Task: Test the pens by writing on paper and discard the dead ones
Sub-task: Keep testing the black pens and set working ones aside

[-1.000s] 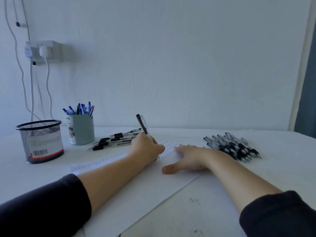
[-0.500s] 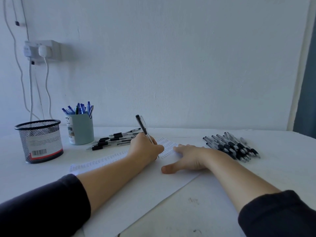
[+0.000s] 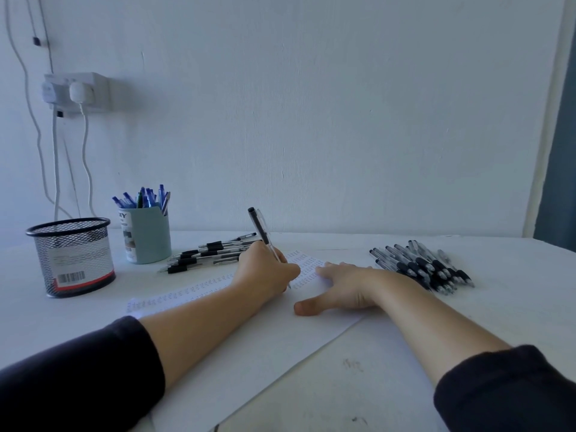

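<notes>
Pen [image 3: 261, 229] pinched in left hand [image 3: 265, 271], tilted back toward far wall, tip down on paper [image 3: 218, 347] just beside last row of test marks. Left grip clenched round lower barrel; exact finger placement hidden behind knuckles. Right hand [image 3: 343, 286] flat and relaxed on paper, fingers spread, thumb out toward near edge, pinning sheet, grasping nothing.

Paper lying askew across table [image 3: 514, 300] middle, one corner toward near edge, rows of small scribbles along far side. Judged mid-test: writing a mark with current pen, verdict on ink not readable from here.

Outward: loose row of black pens [image 3: 205, 257] just beyond left hand, toward far edge. Second heap of black pens [image 3: 427, 266] right of right hand, touching or nearly touching wrist, cannot tell which. Blue cup [image 3: 148, 235] stuffed with blue pens near far left corner; mesh basket [image 3: 73, 257] left of it, contents not visible, likely discard bin.

Risks, as judgement only:
- Sheet sliding or creasing under stroke if right hand lifts early, giving a broken line mistaken for a dead pen.
- Faint marks lost among crowded rows, good pen binned or dead one kept.
- Right forearm sweeping heap on right, rolling pens toward table edge.
- Tested and untested piles mixing, both black and alike, if pen set down in wrong heap.
</notes>
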Motion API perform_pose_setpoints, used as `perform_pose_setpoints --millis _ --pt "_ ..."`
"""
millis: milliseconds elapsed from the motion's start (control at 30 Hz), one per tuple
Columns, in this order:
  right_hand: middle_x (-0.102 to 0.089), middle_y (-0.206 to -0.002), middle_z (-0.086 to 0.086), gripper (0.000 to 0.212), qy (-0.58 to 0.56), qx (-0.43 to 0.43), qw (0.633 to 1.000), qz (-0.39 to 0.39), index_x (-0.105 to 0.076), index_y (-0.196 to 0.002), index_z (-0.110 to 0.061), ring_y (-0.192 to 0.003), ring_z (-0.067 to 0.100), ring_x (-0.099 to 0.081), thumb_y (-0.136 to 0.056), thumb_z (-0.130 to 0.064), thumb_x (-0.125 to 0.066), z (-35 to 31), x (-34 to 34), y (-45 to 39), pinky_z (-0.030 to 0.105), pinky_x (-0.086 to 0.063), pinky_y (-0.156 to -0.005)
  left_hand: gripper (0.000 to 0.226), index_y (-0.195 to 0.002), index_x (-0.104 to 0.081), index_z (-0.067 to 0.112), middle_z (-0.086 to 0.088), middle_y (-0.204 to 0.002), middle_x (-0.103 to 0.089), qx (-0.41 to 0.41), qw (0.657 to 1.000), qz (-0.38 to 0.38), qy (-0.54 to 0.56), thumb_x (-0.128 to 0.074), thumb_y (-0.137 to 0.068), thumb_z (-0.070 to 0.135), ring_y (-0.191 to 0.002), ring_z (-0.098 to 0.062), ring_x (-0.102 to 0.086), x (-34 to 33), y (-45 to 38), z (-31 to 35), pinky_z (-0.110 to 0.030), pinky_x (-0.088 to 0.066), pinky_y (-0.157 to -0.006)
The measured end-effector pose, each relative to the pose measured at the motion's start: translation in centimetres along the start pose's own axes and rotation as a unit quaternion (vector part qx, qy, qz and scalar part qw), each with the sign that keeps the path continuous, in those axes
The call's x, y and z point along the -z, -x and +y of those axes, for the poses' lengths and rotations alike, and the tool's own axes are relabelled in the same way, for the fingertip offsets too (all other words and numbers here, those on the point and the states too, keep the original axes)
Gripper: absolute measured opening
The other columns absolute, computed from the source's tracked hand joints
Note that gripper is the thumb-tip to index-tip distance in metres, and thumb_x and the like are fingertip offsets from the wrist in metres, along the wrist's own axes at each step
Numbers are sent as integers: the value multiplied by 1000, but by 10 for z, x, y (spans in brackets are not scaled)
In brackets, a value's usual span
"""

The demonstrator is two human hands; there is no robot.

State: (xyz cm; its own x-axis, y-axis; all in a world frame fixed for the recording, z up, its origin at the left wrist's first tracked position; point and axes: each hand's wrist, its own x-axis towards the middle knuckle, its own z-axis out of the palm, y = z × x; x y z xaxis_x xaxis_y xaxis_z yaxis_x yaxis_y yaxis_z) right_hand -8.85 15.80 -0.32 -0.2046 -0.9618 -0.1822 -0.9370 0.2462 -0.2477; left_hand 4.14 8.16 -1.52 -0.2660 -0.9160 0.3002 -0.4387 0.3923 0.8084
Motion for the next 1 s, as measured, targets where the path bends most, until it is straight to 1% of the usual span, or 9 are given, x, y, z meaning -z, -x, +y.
perform_pose_setpoints --millis 100,200,467,600,900,1000 --pt "0 -160 -10 110 -2 -5 1000 -1 -9 -153 -30 -148 13 2 -67 -80 -55 1 0 -1 45 -2 -119 15 -55 -58 12 0 -44 -58 0 1000 -4 -5 -62 -69 9 -52 -14 -53 0 0 0 -21 -43 -54" --pt "-1 -161 -8 114 -1 -8 1000 0 -10 -152 -31 -148 13 0 -62 -84 -55 2 -1 -3 46 -3 -119 14 -55 -58 12 0 -44 -59 -3 1000 -5 -4 -62 -68 9 -52 -15 -54 -1 1 -1 -24 -46 -57" --pt "-1 -160 -10 108 -4 -4 1000 -2 -9 -153 -30 -148 12 2 -68 -79 -55 0 1 1 45 -2 -119 15 -55 -59 11 -1 -45 -58 -1 1000 -6 -17 -61 -69 9 -51 -14 -52 -1 1 1 -21 -44 -54" --pt "-2 -161 -9 110 -4 -6 1000 -1 -10 -152 -30 -148 13 0 -66 -80 -55 0 0 1 45 -3 -119 10 -59 -60 12 0 -47 -61 -2 1000 -10 -6 -62 -69 11 -48 -11 -52 -1 2 0 -18 -42 -51" --pt "-2 -160 -10 108 -2 0 1000 -1 -10 -153 -29 -148 13 -1 -68 -79 -55 0 1 1 43 -5 -119 8 -61 -60 10 0 -45 -57 -2 1000 -16 -15 -61 -70 10 -47 -13 -48 0 2 2 -17 -38 -48" --pt "-3 -160 -10 109 -3 0 1000 0 -10 -153 -29 -148 13 -1 -67 -80 -55 0 1 0 44 -5 -119 9 -61 -60 11 -1 -47 -59 0 1000 -14 -10 -62 -69 11 -48 -13 -50 0 3 1 -18 -41 -50"
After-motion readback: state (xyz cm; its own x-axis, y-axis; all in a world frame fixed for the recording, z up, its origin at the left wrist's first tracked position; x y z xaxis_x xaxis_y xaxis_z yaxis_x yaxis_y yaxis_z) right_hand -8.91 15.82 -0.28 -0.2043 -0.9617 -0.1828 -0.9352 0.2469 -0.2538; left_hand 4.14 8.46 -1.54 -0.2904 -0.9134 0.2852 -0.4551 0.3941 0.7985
